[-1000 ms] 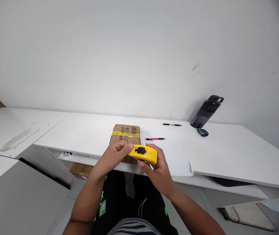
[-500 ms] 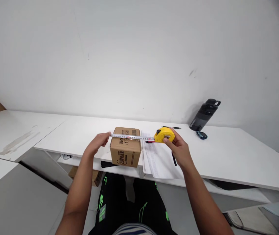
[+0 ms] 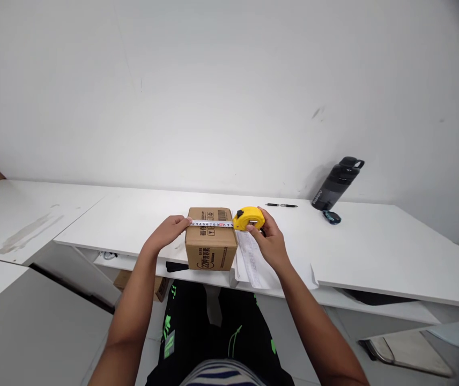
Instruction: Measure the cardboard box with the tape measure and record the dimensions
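A small brown cardboard box [image 3: 212,254] with dark printing sits at the front edge of the white desk [image 3: 358,246]. Across its top lies the extended blade of a yellow tape measure [image 3: 249,217]. My right hand [image 3: 270,238] is wrapped round the case, just beyond the box's right side. At the box's left top edge, my left hand [image 3: 170,231] pinches the blade's end between thumb and finger. The fingertips hide the very tip of the blade. White printed sheets [image 3: 256,262] lie to the right of the box, partly beneath my right hand.
A black pen [image 3: 281,205] lies behind the papers. Further right, a dark water bottle [image 3: 337,185] stands near the wall with a small dark blue object [image 3: 331,217] in front. Below the desk top runs a shelf [image 3: 123,261]; another cardboard box [image 3: 160,288] is lower down.
My right hand has brought the tape case left, close to the box, and the exposed blade is shorter. My left hand has shifted right, onto the box's left edge.
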`<action>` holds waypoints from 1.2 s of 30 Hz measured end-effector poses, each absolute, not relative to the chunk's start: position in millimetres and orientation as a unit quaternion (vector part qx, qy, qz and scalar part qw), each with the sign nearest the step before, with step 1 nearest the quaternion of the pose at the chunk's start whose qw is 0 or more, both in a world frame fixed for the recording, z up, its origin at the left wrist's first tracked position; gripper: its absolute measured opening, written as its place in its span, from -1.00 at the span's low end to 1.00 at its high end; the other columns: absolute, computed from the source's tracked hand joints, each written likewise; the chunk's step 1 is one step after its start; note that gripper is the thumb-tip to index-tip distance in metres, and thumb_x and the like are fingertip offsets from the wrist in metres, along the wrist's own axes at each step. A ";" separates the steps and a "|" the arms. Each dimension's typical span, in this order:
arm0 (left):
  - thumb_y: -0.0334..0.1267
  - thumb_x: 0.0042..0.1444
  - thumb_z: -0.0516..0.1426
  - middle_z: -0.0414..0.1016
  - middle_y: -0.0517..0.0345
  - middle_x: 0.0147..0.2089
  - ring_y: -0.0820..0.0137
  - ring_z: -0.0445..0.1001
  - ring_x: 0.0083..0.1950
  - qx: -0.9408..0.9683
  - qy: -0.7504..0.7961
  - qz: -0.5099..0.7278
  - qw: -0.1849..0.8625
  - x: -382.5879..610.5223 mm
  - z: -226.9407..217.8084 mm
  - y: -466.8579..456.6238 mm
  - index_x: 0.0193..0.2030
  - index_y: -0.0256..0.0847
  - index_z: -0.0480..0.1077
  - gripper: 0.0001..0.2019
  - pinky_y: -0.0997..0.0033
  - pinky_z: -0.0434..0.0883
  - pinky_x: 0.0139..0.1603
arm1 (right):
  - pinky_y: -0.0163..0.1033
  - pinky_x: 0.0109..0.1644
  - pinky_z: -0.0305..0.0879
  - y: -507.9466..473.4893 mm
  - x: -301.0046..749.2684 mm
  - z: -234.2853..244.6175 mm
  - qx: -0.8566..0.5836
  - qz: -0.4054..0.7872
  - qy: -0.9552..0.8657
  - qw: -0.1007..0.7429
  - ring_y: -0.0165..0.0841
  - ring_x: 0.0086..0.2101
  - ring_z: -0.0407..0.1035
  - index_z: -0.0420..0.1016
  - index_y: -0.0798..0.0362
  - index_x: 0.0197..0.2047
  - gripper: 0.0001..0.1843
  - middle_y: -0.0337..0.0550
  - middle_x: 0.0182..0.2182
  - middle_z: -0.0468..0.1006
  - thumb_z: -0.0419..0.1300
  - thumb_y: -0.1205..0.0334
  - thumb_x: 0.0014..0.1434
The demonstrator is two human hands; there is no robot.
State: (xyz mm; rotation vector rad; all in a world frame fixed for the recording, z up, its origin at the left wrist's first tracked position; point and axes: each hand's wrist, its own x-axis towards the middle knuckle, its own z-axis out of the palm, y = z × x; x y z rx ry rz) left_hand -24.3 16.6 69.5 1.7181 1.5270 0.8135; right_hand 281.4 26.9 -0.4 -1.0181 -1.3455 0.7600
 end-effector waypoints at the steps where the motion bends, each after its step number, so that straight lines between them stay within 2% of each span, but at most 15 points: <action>1: 0.16 0.14 0.08 0.19 0.25 -0.53 0.44 0.16 -0.47 0.669 0.584 0.305 0.343 -26.3 75.9 19.0 -0.53 -0.18 0.18 -0.54 0.40 0.10 -0.42 | -0.09 -0.09 0.44 24.4 282.0 0.4 -0.442 0.312 -0.584 0.606 -0.22 -0.08 0.45 0.30 -0.03 0.26 -0.31 0.00 0.09 0.50 0.32 -0.03 0.10; 5: 0.10 0.16 0.08 0.27 0.22 -0.51 0.45 0.21 -0.47 0.689 0.551 0.303 0.360 -29.0 106.7 37.6 -0.46 -0.19 0.32 -0.61 0.42 0.16 -0.43 | -0.19 -0.25 0.45 -12.5 263.9 8.5 -0.425 0.182 -0.595 0.658 -0.30 -0.26 0.44 0.34 -0.01 0.09 -0.37 -0.09 -0.12 0.51 0.42 0.06 -0.02; 8: 0.08 0.16 0.11 0.41 0.17 -0.40 0.42 0.34 -0.36 0.716 0.502 0.315 0.368 -16.8 123.3 57.6 -0.37 -0.20 0.39 -0.65 0.41 0.28 -0.32 | -0.20 -0.24 0.48 -59.2 224.5 18.2 -0.379 0.136 -0.591 0.699 -0.30 -0.22 0.44 0.22 -0.04 0.17 -0.35 -0.07 -0.11 0.41 0.36 0.15 0.06; 10: 0.10 0.15 0.11 0.42 0.16 -0.38 0.43 0.35 -0.38 0.736 0.475 0.288 0.387 -3.2 127.0 69.9 -0.34 -0.20 0.38 -0.64 0.39 0.30 -0.31 | -0.18 -0.25 0.49 -83.7 195.4 24.0 -0.355 0.085 -0.602 0.710 -0.29 -0.23 0.42 0.14 -0.03 0.25 -0.29 -0.07 -0.14 0.37 0.33 0.21 0.09; 13: 0.14 0.18 0.07 0.41 0.17 -0.42 0.41 0.33 -0.44 0.764 0.483 0.237 0.355 16.1 121.9 81.8 -0.32 -0.20 0.39 -0.60 0.36 0.31 -0.35 | -0.18 -0.30 0.50 -94.4 165.1 28.7 -0.361 -0.010 -0.639 0.680 -0.30 -0.26 0.43 0.24 -0.06 0.20 -0.40 -0.03 -0.10 0.34 0.29 0.28 0.11; 16: 0.12 0.23 0.01 0.51 0.08 -0.24 0.30 0.44 -0.22 0.795 0.495 0.250 0.244 27.8 110.5 85.0 -0.27 -0.19 0.46 -0.59 0.28 0.39 -0.16 | -0.15 -0.29 0.53 -81.1 154.4 28.0 -0.392 -0.028 -0.672 0.628 -0.20 -0.12 0.48 0.26 -0.05 0.12 -0.53 0.11 0.08 0.33 0.24 0.25 0.15; 18: 0.09 0.24 -0.01 0.50 0.02 -0.01 0.23 0.45 -0.02 0.814 0.481 0.259 0.197 32.0 103.5 83.3 -0.22 -0.18 0.49 -0.59 0.24 0.38 0.03 | -0.13 -0.29 0.54 -70.1 152.9 25.9 -0.407 -0.023 -0.691 0.598 -0.15 -0.05 0.49 0.23 -0.03 0.11 -0.55 0.12 0.10 0.39 0.21 0.20 0.17; 20: 0.07 0.25 -0.03 0.46 -0.01 0.09 0.22 0.43 0.07 0.823 0.477 0.247 0.183 33.8 99.1 80.5 -0.19 -0.18 0.50 -0.59 0.22 0.35 0.11 | -0.14 -0.32 0.54 -63.1 152.7 23.7 -0.419 -0.021 -0.701 0.577 -0.15 -0.07 0.51 0.22 0.01 0.10 -0.56 0.12 0.06 0.46 0.20 0.16 0.18; 22: 0.06 0.26 -0.05 0.50 0.01 0.04 0.22 0.45 0.03 0.818 0.492 0.233 0.189 33.1 97.6 79.4 -0.15 -0.16 0.49 -0.59 0.22 0.37 0.06 | -0.17 -0.37 0.53 -60.9 153.2 22.2 -0.423 -0.023 -0.704 0.570 -0.16 -0.10 0.53 0.23 0.03 0.09 -0.57 0.13 0.05 0.48 0.19 0.14 0.19; 25: 0.09 0.23 -0.03 0.56 0.04 -0.15 0.23 0.48 -0.15 0.796 0.516 0.221 0.225 28.0 98.8 86.4 -0.18 -0.16 0.47 -0.59 0.26 0.39 -0.13 | -0.15 -0.35 0.54 -62.7 155.3 21.3 -0.416 -0.025 -0.705 0.574 -0.15 -0.09 0.54 0.23 0.03 0.08 -0.57 0.14 0.05 0.49 0.19 0.14 0.19; 30: 0.16 0.16 0.03 0.48 0.11 -0.38 0.31 0.41 -0.38 0.738 0.540 0.238 0.327 22.6 100.9 110.2 -0.29 -0.19 0.41 -0.58 0.31 0.32 -0.34 | -0.13 -0.36 0.54 -64.5 158.1 21.4 -0.401 -0.010 -0.723 0.563 -0.14 -0.12 0.55 0.22 -0.02 0.09 -0.56 0.12 0.04 0.50 0.21 0.10 0.19; 33: 0.14 0.13 0.07 0.41 0.15 -0.46 0.33 0.34 -0.45 0.752 0.545 0.211 0.305 26.9 97.8 114.6 -0.43 -0.16 0.34 -0.61 0.32 0.25 -0.40 | -0.05 -0.26 0.56 -62.6 158.0 22.0 -0.417 0.016 -0.706 0.573 -0.12 -0.08 0.54 0.21 -0.03 0.11 -0.50 0.11 0.05 0.48 0.22 0.04 0.17; 36: 0.08 0.13 0.07 0.41 0.15 -0.46 0.34 0.31 -0.44 0.775 0.544 0.202 0.252 31.2 93.4 110.4 -0.48 -0.16 0.31 -0.64 0.33 0.20 -0.41 | 0.03 -0.14 0.56 -60.7 158.0 23.0 -0.427 0.027 -0.686 0.589 -0.10 -0.04 0.51 0.20 -0.04 0.12 -0.46 0.09 0.05 0.48 0.25 0.02 0.14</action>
